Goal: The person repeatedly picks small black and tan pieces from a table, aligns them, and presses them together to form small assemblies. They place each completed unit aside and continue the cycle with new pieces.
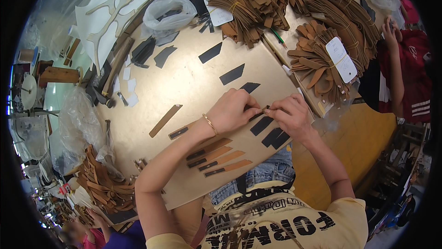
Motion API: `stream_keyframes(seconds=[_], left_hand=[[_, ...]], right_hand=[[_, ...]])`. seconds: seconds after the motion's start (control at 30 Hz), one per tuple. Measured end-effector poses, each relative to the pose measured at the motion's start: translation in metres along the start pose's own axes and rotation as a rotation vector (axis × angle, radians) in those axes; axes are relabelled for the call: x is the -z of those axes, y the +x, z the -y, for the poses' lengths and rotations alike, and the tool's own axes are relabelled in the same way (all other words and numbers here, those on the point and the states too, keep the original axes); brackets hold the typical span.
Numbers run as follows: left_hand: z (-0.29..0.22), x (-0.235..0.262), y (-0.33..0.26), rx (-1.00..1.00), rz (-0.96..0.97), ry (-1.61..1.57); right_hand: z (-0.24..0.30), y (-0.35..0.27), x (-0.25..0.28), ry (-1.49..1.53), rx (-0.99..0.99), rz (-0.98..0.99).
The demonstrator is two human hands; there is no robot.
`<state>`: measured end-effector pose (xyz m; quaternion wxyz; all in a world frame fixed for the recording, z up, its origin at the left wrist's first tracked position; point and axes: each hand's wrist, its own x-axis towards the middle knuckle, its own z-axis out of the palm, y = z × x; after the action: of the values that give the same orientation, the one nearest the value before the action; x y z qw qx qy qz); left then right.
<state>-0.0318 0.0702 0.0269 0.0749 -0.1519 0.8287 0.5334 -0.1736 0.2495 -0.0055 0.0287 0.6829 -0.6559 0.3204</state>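
My left hand, with a gold bangle at the wrist, pinches one end of a small dark strip above the table. At the strip's other end my right hand closes in a pinch; the fingers hide most of the piece. Below the hands lie several black pieces, and slanted black pieces lie beyond them. Under my left forearm several brown leather strips are laid side by side, each with a black patch at one end. A single brown strip lies farther left.
Tied bundles of brown leather strips with tags crowd the far side. A plastic bag stands at the far left of the table. A green pencil lies beside the bundles. Another person in red is at the right.
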Motion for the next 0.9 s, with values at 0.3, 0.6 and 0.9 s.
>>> stream_keyframes(seconds=[0.3, 0.6, 0.9], left_hand=[[-0.0003, 0.0057, 0.0018, -0.029, 0.069, 0.034], [0.0015, 0.0060, 0.0043, -0.012, 0.097, 0.058], [-0.0043, 0.0020, 0.0050, -0.021, 0.054, 0.142]], right_hand=[[0.0001, 0.0003, 0.0024, 0.000, -0.005, 0.018], [0.0008, -0.0002, 0.0027, -0.001, -0.007, 0.017], [0.0006, -0.0008, 0.0027, -0.048, 0.024, 0.035]])
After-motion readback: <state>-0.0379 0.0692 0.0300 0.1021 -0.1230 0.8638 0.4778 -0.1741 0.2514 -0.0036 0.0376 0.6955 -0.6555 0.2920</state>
